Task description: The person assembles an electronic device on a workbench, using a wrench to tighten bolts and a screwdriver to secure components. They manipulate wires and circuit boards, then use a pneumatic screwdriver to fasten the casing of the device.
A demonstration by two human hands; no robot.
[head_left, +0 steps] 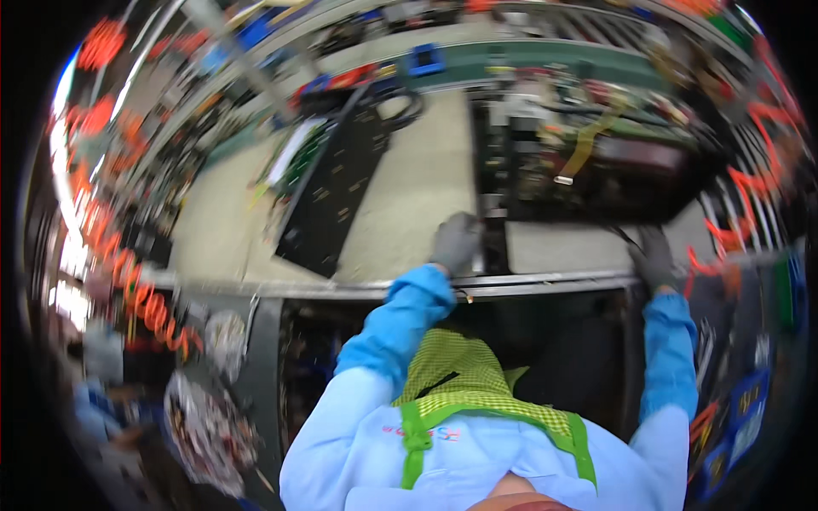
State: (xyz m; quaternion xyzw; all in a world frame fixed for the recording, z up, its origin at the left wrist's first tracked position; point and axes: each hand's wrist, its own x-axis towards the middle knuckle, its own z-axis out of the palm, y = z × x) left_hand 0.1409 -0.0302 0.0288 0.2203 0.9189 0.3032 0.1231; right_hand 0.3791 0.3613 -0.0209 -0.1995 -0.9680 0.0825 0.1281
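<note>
Both my hands wear grey gloves. My left hand (pixel 456 243) is at the bench's near edge, its fingers curled beside a long black strip (pixel 494 183); what they hold, if anything, is hidden. Toward the right, my right hand (pixel 654 257) has its fingertips closed at the end of a thin black cable (pixel 615 228). That cable runs to the near side of a large black electronic unit (pixel 613 183), which has exposed boards and wiring and a yellow flat ribbon cable (pixel 586 149) across it. Motion blurs the small parts.
A black panel (pixel 328 192) lies slanted on the pale bench top (pixel 413 183), next to a green circuit board (pixel 302 162). Orange coiled hoses (pixel 141 294) hang at both sides. Plastic bags (pixel 209 434) sit low on the left. A metal edge (pixel 545 284) borders the bench in front of me.
</note>
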